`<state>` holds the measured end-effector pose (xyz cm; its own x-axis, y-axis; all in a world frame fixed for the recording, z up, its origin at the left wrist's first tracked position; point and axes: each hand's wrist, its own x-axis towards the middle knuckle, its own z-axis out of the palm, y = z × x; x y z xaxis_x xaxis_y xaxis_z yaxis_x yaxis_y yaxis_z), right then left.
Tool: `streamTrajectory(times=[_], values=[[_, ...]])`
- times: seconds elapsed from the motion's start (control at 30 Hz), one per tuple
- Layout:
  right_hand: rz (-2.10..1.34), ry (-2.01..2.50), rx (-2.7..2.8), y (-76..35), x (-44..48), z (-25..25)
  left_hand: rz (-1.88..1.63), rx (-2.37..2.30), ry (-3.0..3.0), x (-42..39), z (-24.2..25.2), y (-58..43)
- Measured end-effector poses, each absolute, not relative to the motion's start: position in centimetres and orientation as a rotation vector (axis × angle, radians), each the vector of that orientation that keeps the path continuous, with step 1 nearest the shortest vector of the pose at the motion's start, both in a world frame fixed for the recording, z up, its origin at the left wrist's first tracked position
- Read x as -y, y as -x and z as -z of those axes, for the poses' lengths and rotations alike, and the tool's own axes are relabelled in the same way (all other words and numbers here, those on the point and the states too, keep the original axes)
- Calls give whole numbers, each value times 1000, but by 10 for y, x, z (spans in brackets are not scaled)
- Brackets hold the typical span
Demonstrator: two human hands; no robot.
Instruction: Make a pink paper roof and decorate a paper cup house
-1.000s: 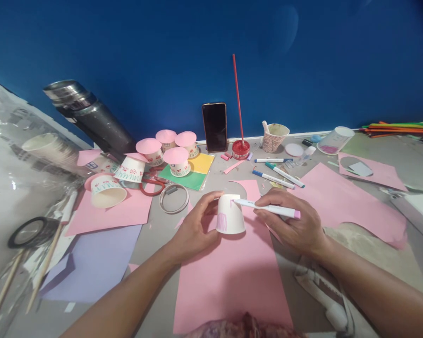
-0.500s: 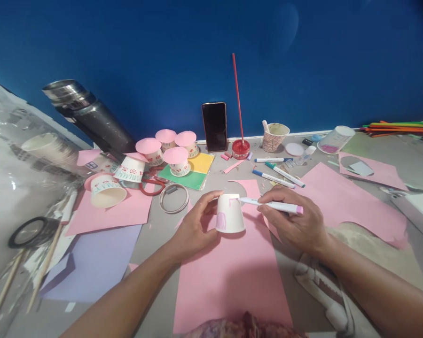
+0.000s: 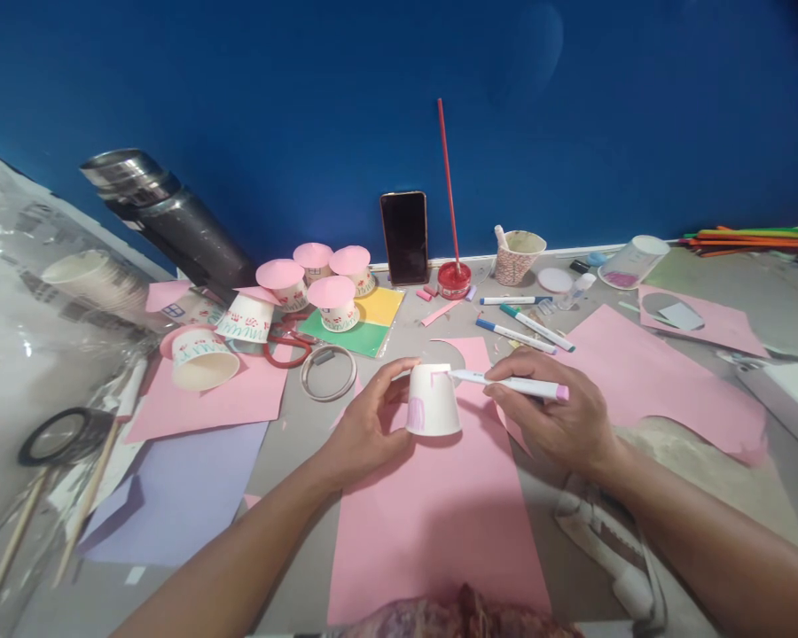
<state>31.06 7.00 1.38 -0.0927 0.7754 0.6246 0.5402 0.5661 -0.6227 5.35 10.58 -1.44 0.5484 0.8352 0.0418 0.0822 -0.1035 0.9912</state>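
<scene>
An upside-down white paper cup (image 3: pixel 432 400) stands on a pink paper sheet (image 3: pixel 439 523) in the middle of the table. It carries a pink drawn shape low on its left side. My left hand (image 3: pixel 365 427) grips the cup from the left, thumb near its top. My right hand (image 3: pixel 551 416) holds a white marker with a pink end (image 3: pixel 512 384), lying almost level, its tip against the cup's upper right edge.
Several decorated cups with pink lids (image 3: pixel 319 283) sit at the back left beside red scissors (image 3: pixel 285 347) and a tape ring (image 3: pixel 328 373). A phone (image 3: pixel 405 237) leans on the blue wall. Loose markers (image 3: pixel 525 326), a red pot with a stick (image 3: pixel 453 280) and more pink sheets (image 3: pixel 645 372) lie right.
The marker tip has shifted slightly along the cup's top right edge, leaving a short pink mark. My left hand and the cup have barely moved.
</scene>
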Motion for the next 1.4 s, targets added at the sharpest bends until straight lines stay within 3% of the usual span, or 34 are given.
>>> streamTrajectory(times=[1.4], values=[[-388,961,1783,-305,-66,-15,-774,-806,-1538,-107,16,-53]])
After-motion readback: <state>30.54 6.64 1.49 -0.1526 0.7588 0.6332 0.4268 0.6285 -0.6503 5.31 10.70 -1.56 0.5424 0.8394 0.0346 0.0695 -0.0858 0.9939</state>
